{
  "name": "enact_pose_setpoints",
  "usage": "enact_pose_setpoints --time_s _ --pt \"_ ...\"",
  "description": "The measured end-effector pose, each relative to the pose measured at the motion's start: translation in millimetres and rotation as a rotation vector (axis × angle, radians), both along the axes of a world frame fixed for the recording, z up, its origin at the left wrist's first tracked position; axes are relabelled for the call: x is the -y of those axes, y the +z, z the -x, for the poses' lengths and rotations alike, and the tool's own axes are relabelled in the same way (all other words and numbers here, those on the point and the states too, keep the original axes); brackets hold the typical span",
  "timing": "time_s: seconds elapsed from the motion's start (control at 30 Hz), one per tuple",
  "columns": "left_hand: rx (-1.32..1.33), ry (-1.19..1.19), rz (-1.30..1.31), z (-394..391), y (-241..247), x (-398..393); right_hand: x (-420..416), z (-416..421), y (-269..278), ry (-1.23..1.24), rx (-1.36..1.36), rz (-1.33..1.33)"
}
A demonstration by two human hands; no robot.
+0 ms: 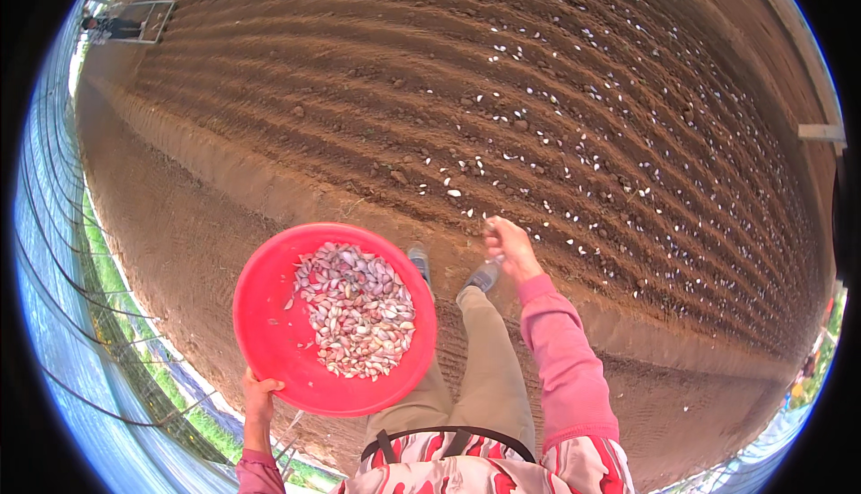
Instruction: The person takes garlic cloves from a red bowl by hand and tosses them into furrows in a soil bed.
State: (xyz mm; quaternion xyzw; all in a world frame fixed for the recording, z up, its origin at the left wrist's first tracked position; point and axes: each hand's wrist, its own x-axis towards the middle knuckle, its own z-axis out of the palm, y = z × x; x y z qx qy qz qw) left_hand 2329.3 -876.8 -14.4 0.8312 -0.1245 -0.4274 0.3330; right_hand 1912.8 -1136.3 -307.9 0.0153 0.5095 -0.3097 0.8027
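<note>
My left hand [261, 390] grips the rim of a round red plastic basin [266, 292], thumb over the edge. Inside lies a heap of garlic cloves [360, 312], most of them in purplish-white skins, piled toward the right side. My right hand [510, 246] is held out over the near edge of the furrowed soil [323, 137], its fingers curled together. Something pale, apparently garlic cloves, shows at the fingers; how many are in the hand is hidden. White cloves [454, 193] lie scattered along the furrows ahead and to the right.
A bare soil path [181, 238] borders the bed, and my shoes [483, 276] stand near its edge. At far left a person [118, 27] is by a metal frame [159, 22]. Translucent plastic sheeting [50, 225] on curved hoops encloses the left side. A beam [820, 132] shows at right.
</note>
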Motion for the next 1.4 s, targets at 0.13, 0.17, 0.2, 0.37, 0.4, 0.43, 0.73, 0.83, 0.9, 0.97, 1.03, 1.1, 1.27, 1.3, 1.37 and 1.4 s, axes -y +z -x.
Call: enact_pose_setpoints --time_s 0.13,0.17,0.2,0.37,0.4,0.43,0.73,0.83,0.9,0.97,1.03,1.1,1.27,1.3,1.37,1.4 --pt "0.068 0.032 -0.006 9.5 0.4 -6.4 9.0 8.1 -6.2 -0.037 0.015 -0.068" --pt "0.079 0.023 -0.034 8.4 0.1 -6.4 19.2 0.3 -8.0 -0.056 0.046 0.006" --pt "0.086 0.007 -0.057 5.0 -3.1 -4.1 41.7 -16.4 1.5 -0.082 0.072 0.085" --pt "0.158 -0.120 -0.025 -4.0 -5.0 8.1 96.0 -33.1 51.6 -0.244 0.112 0.251" --pt "0.179 -0.157 -0.027 -8.6 -2.1 6.3 86.4 -32.7 58.5 -0.214 0.077 0.224" --pt "0.166 -0.168 -0.023 -8.0 -2.4 10.8 71.7 -25.2 59.1 -0.194 0.027 0.190" --pt "-0.001 -0.339 0.063 -84.9 -16.7 -0.2 26.0 -113.1 40.2 -0.337 0.257 0.129" --pt "-0.151 -0.492 0.136 -149.7 -66.3 22.4 38.5 -109.6 44.9 -0.493 0.155 0.148" --pt "0.040 -0.532 -0.084 -121.2 -39.8 69.0 34.6 -136.7 47.2 -0.543 0.102 0.207" --pt "0.052 -0.518 -0.173 -135.8 -36.2 87.3 19.6 -152.5 65.4 -0.470 0.159 0.200" --pt "0.067 -0.575 -0.186 -147.7 -37.0 100.5 3.1 -151.4 73.7 -0.469 0.174 0.197" --pt "0.085 -0.690 -0.110 -153.9 -38.9 109.7 -7.9 -139.5 83.4 -0.547 0.178 0.170" --pt "-0.019 -0.630 -0.118 -128.0 -28.8 132.6 -12.6 -105.2 37.7 -0.569 -0.098 0.088" --pt "-0.038 -0.617 -0.104 -122.8 -26.4 135.6 -6.2 -110.4 35.7 -0.550 -0.023 0.036" --pt "-0.033 -0.633 -0.093 -132.2 -27.8 138.8 9.1 -118.3 41.9 -0.455 -0.118 0.147" --pt "-0.032 -0.639 -0.086 -131.1 -27.9 139.7 16.0 -121.4 43.3 -0.414 -0.162 0.225"
